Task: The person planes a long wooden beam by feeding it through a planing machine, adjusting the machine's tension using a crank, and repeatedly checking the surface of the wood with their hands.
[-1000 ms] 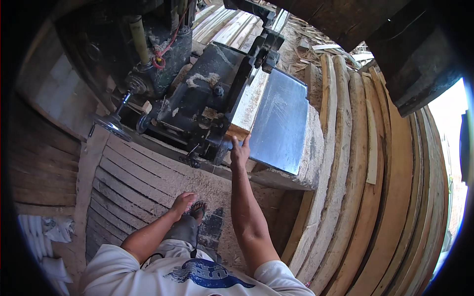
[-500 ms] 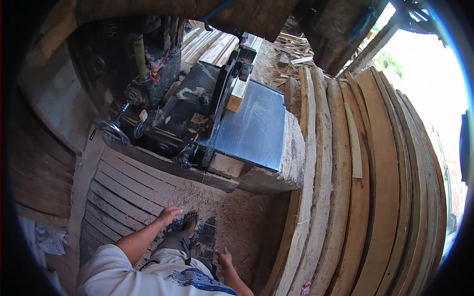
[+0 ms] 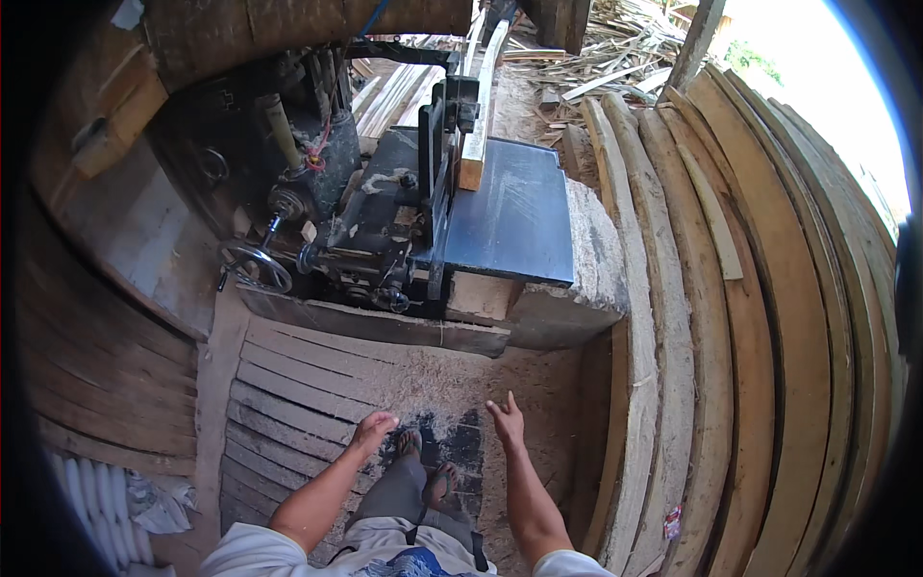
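Both my hands hang in front of my body above the sawdust-strewn floor, touching nothing. My left hand (image 3: 373, 432) is loosely bent, its fingers pointing inward and nothing visible in them. Fingers apart, my right hand (image 3: 507, 423) is stretched forward with its palm bare. Ahead stands a dark woodworking saw with a smooth metal table (image 3: 510, 216). A long squared timber (image 3: 476, 149) lies on that table along the upright guide fence (image 3: 435, 173), its near end toward me and its far end reaching past the machine.
Long thick planks (image 3: 707, 327) lie side by side along my right. A chrome handwheel (image 3: 255, 266) sticks out at the machine's left. Slatted boards (image 3: 288, 385) cover the floor on the left. Scrap sticks (image 3: 615, 58) are heaped behind the machine. White sacks (image 3: 159, 505) lie lower left.
My right hand has risen and reached forward, its fingers spreading. My left hand has moved slightly. The view has shifted, and the timber lies farther along the table, away from me.
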The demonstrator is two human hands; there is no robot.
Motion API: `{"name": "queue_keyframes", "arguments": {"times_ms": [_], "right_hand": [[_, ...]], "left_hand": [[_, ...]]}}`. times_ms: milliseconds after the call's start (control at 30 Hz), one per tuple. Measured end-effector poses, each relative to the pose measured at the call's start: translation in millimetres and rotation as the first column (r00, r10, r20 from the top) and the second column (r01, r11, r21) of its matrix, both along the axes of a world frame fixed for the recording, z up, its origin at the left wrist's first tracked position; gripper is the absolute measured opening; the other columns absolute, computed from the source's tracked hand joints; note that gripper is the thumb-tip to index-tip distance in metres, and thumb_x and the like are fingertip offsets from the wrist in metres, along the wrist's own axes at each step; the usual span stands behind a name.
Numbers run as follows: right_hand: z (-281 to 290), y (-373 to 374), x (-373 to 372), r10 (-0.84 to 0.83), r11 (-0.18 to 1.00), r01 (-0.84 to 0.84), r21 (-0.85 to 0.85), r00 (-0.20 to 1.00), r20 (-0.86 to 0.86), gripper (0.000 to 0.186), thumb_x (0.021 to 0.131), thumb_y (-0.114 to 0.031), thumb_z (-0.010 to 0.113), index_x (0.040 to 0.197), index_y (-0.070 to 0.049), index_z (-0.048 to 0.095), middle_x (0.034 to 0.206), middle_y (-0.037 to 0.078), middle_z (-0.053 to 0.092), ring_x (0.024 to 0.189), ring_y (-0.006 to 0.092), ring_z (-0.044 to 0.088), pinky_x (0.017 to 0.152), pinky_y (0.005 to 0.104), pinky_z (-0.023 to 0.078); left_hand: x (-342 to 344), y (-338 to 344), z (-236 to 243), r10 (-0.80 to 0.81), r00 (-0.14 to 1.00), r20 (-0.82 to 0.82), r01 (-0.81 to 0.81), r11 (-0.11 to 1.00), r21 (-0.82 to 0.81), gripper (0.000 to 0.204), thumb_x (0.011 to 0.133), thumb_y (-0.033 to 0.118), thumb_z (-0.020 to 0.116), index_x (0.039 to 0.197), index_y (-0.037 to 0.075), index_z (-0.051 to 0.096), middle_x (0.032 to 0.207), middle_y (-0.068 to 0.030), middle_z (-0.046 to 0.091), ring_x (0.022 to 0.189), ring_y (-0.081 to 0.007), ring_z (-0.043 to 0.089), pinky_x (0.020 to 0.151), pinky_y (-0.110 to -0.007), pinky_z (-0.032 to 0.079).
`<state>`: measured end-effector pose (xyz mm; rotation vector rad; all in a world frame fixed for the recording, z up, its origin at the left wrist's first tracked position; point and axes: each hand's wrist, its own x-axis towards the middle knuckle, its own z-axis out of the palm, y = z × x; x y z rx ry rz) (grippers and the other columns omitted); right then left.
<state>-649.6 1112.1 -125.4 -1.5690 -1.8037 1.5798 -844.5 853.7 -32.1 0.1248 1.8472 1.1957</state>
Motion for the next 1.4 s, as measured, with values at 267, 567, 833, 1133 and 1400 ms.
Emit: {"name": "queue_keyframes", "arguments": {"times_ms": [267, 567, 833, 1133, 1400], "right_hand": [[51.4, 42.3, -83.4, 0.067, 0.996, -0.081, -0.041, 0.959, -0.276, 0.092, 0.080, -0.049, 0.072, 0.148, -0.004, 0.029, 0.140, 0.031, 0.043, 0.131, 0.0331, 0.044, 0.106, 0.0356, 0.036], [72.4, 77.5, -107.3, 0.040, 0.999, -0.032, 0.028, 0.923, -0.383, 0.099, 0.080, -0.069, 0.059, 0.153, -0.016, 0.020, 0.142, 0.019, 0.044, 0.113, 0.0346, 0.050, 0.091, 0.0504, 0.041], [112.9, -11.1, -77.6, 0.110, 0.967, -0.214, -0.141, 0.842, -0.528, 0.087, 0.083, -0.070, 0.053, 0.145, -0.010, 0.038, 0.130, 0.016, 0.054, 0.113, 0.0290, 0.057, 0.099, 0.0426, 0.042], [87.3, -258.7, 156.6, -0.099, 0.747, -0.429, -0.507, 0.684, -0.723, 0.050, 0.086, -0.038, 0.059, 0.122, -0.003, 0.053, 0.102, 0.013, 0.066, 0.090, 0.0259, 0.066, 0.080, 0.0379, 0.055], [64.9, -504.3, 396.9, -0.132, 0.680, -0.395, -0.617, 0.762, -0.634, 0.063, 0.085, -0.036, 0.059, 0.137, -0.007, 0.039, 0.113, 0.012, 0.059, 0.096, 0.0218, 0.061, 0.082, 0.0356, 0.052]], "left_hand": [[-18.9, -14.3, 15.9, 0.125, 0.992, -0.007, -0.126, 0.992, -0.025, 0.069, 0.080, 0.054, 0.065, 0.129, 0.007, 0.050, 0.113, -0.0064, 0.059, 0.104, -0.0183, 0.054, 0.087, -0.035, 0.043], [11.5, 11.2, 41.9, -0.057, 0.993, 0.103, 0.035, 0.977, 0.211, 0.082, 0.088, 0.065, 0.049, 0.149, 0.015, 0.028, 0.144, -0.0155, 0.042, 0.129, -0.0319, 0.043, 0.101, -0.046, 0.037], [73.9, 13.7, 52.9, -0.153, 0.988, -0.011, 0.145, 0.914, 0.379, 0.092, 0.088, 0.069, 0.045, 0.153, 0.011, 0.017, 0.155, -0.0180, 0.026, 0.141, -0.0327, 0.028, 0.111, -0.046, 0.026], [302.6, -153.8, 24.2, -0.170, 0.972, -0.164, 0.229, 0.845, 0.483, 0.069, 0.086, 0.037, 0.066, 0.139, 0.001, 0.040, 0.127, -0.0150, 0.057, 0.116, -0.0223, 0.055, 0.100, -0.034, 0.042], [512.9, -408.1, 26.5, -0.362, 0.922, -0.134, 0.381, 0.796, 0.471, 0.086, 0.081, 0.031, 0.073, 0.142, -0.002, 0.023, 0.138, -0.0198, 0.041, 0.129, -0.0287, 0.042, 0.109, -0.037, 0.033]]}}
